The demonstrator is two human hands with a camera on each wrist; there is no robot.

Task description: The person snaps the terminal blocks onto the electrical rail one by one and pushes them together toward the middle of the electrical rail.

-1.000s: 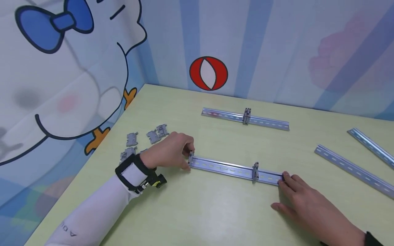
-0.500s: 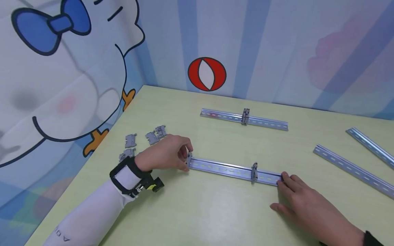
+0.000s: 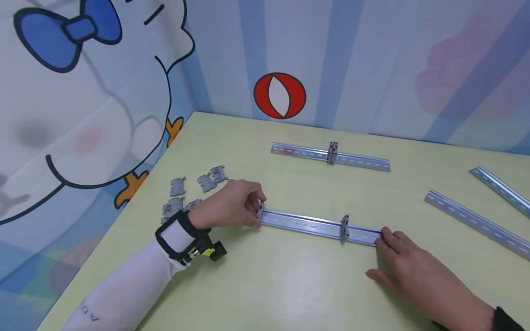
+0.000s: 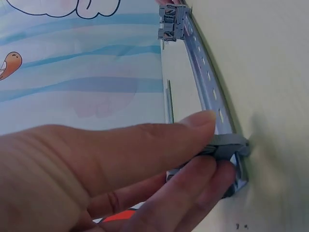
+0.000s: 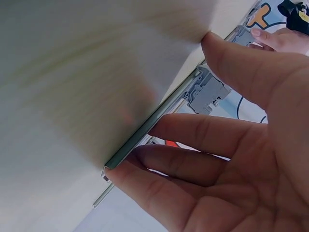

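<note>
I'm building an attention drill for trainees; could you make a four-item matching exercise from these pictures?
1) Left hand
2) Right hand
3) Loose grey pieces
4) Red-and-white ball

A) printed on the wall
B) touching the right end of the near rail
C) lying on the left of the table
D) pinching a grey clip

Pairs: 1-D, 2-B, 3-C, 4-A

A printed red-and-white ball [image 3: 279, 95] marks the striped wall [image 3: 372, 55]; a blue bow [image 3: 78, 28] lies to its upper left, orange shapes [image 3: 131, 188] lower left.
</note>
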